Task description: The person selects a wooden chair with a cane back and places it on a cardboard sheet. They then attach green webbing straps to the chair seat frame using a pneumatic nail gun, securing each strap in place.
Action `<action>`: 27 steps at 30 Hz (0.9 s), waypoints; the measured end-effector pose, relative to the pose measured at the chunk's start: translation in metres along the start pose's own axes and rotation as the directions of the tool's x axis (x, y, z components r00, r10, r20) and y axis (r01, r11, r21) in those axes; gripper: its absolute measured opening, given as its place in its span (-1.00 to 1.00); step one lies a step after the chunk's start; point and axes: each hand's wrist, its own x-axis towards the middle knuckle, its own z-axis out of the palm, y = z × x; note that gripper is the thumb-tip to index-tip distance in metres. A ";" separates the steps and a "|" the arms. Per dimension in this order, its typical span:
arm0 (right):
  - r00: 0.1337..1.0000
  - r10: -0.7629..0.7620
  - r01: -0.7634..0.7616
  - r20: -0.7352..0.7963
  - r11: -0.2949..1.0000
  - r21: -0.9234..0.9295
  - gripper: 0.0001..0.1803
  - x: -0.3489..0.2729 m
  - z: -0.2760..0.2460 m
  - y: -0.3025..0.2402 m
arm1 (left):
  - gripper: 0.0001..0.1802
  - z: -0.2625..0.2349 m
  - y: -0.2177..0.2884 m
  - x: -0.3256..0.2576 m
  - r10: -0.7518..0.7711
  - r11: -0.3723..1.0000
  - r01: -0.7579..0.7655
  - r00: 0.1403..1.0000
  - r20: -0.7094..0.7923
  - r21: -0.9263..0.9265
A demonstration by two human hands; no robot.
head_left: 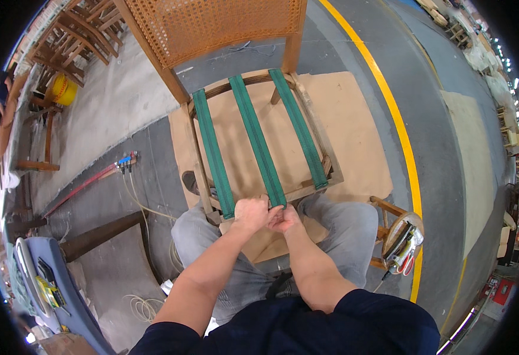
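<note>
A wooden chair frame [197, 155] with a woven cane back [212, 29] stands in front of my knees. Three green webbing straps run from the back rail to the front rail: a left strap [213, 154], a middle strap [253, 139] and a right strap [298, 127]. At the near end of the middle strap, my left hand [252, 214] is closed with its fingers bent over the webbing. Close beside it, my right hand [285, 219] has its fingers curled under the same end, at the front rail. Between the hands, the strap's tip is partly hidden.
Brown cardboard [354, 136] lies beneath the chair. At my right, a small round stool [398, 234] carries a staple gun [406, 245] and red-handled scissors [409, 264]. Air hoses [135, 192] trail over the floor at left, near a blue padded piece [58, 290] with tools on it.
</note>
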 end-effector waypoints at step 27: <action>0.888 -0.459 0.433 -0.009 0.843 -0.321 -0.57 0.145 0.041 -0.103 | -0.45 -0.007 -0.006 0.027 0.064 0.975 -0.048 0.996 0.067 -0.217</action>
